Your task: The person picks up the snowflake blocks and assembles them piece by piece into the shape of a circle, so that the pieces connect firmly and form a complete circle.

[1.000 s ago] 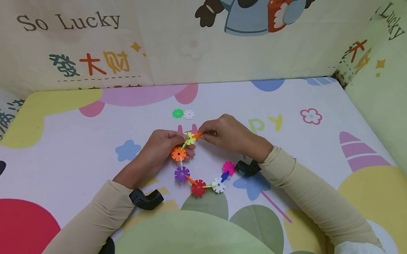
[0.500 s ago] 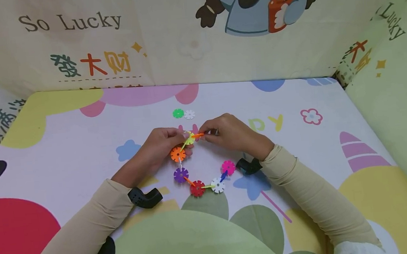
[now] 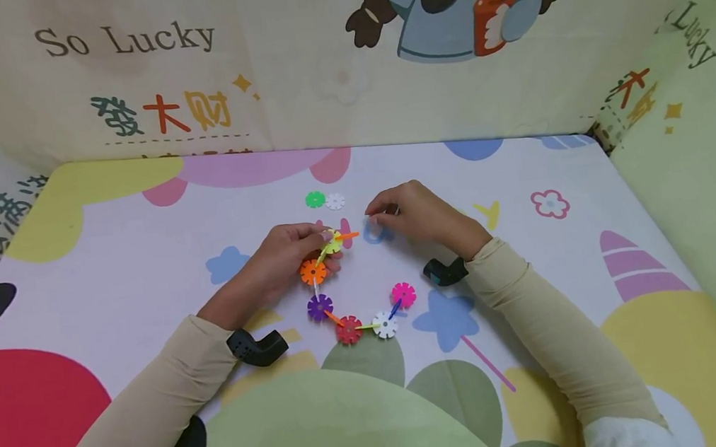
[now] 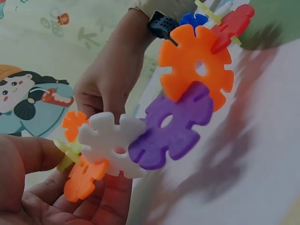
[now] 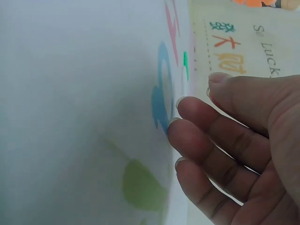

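My left hand pinches the yellow notched plastic disc at one end of a chain of snowflake building discs. An orange disc sticks out edge-on from it, to the right. From the yellow disc the chain curves down through an orange disc, a purple one, a red one and a white one to a pink disc. Other discs slotted edge-on join them. My right hand hovers right of the chain, fingers loosely bent and holding nothing, as the right wrist view shows.
A loose green disc and a loose white disc lie side by side behind the chain. The table has a printed cartoon cover, and a printed cloth wall stands at its back edge.
My right hand has let go of the edge-on orange disc and moved up and to the right. My left hand stays almost in place, still pinching the yellow disc.
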Demonstrator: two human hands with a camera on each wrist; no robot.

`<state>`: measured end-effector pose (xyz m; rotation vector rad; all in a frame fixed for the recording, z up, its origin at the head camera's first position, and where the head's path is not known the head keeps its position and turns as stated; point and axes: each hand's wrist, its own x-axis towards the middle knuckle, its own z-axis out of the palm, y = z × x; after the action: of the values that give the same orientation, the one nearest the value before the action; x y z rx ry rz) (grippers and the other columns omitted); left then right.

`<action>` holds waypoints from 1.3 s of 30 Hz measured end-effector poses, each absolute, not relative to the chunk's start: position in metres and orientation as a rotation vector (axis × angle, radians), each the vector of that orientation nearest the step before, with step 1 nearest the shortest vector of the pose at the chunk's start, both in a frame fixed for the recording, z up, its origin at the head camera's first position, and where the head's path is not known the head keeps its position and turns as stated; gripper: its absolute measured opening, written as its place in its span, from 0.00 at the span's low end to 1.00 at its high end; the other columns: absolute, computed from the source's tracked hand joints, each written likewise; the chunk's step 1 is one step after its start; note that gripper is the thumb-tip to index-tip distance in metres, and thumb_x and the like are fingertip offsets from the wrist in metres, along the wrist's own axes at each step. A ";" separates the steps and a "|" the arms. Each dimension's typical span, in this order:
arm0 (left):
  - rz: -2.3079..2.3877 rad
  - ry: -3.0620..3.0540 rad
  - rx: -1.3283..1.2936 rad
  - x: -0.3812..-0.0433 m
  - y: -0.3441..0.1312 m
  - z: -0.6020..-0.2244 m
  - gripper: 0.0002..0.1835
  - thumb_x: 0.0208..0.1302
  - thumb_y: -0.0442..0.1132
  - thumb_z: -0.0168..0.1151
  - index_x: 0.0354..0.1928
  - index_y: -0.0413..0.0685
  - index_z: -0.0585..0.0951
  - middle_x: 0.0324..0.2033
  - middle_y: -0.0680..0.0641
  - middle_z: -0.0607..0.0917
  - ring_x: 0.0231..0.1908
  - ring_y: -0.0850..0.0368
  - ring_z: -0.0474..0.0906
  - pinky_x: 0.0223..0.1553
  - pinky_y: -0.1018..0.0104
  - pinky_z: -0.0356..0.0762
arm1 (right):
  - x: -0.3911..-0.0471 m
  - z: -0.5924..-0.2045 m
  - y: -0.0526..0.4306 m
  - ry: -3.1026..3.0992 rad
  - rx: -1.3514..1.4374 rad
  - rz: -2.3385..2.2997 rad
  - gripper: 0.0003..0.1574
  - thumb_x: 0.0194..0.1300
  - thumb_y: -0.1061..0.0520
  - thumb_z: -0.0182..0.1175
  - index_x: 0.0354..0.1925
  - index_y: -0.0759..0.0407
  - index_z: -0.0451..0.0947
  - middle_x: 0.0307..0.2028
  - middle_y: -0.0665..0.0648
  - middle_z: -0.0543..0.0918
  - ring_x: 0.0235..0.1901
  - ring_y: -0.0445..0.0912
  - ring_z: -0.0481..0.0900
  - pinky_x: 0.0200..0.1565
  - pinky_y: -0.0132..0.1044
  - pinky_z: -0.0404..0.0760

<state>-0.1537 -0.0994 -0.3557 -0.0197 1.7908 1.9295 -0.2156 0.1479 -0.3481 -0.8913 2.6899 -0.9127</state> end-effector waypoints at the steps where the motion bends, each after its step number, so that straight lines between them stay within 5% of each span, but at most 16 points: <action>1: 1.924 1.791 -0.016 -0.154 -0.100 -0.355 0.17 0.73 0.38 0.55 0.56 0.33 0.75 0.27 0.43 0.87 0.29 0.55 0.86 0.43 0.64 0.82 | -0.217 -0.348 0.147 2.690 -0.886 -0.920 0.11 0.64 0.60 0.66 0.45 0.59 0.85 0.38 0.51 0.86 0.35 0.44 0.77 0.38 0.35 0.78; 19: 1.890 1.771 -0.003 -0.153 -0.100 -0.353 0.17 0.74 0.36 0.51 0.54 0.27 0.77 0.32 0.37 0.87 0.29 0.55 0.85 0.42 0.63 0.83 | -0.248 -0.350 0.122 2.680 -0.623 -0.956 0.13 0.67 0.54 0.63 0.49 0.54 0.85 0.39 0.50 0.84 0.34 0.47 0.74 0.35 0.36 0.76; 27: 1.776 1.847 0.092 -0.154 -0.100 -0.354 0.22 0.68 0.45 0.62 0.52 0.30 0.80 0.29 0.40 0.86 0.32 0.50 0.85 0.40 0.66 0.82 | -0.263 -0.351 0.110 2.644 -0.650 -0.963 0.15 0.67 0.54 0.63 0.51 0.55 0.84 0.41 0.50 0.84 0.31 0.47 0.75 0.34 0.34 0.75; 39: 1.726 1.913 0.104 -0.154 -0.101 -0.350 0.24 0.67 0.49 0.63 0.48 0.31 0.82 0.23 0.43 0.82 0.27 0.52 0.82 0.32 0.67 0.80 | -0.270 -0.352 0.092 2.621 -0.666 -0.862 0.23 0.66 0.55 0.63 0.58 0.60 0.79 0.45 0.54 0.81 0.45 0.47 0.73 0.48 0.36 0.75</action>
<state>-0.1536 -0.1013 -0.3501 0.1045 1.9132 1.7262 -0.2704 0.0919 -0.3520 -0.6663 2.6209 -0.8616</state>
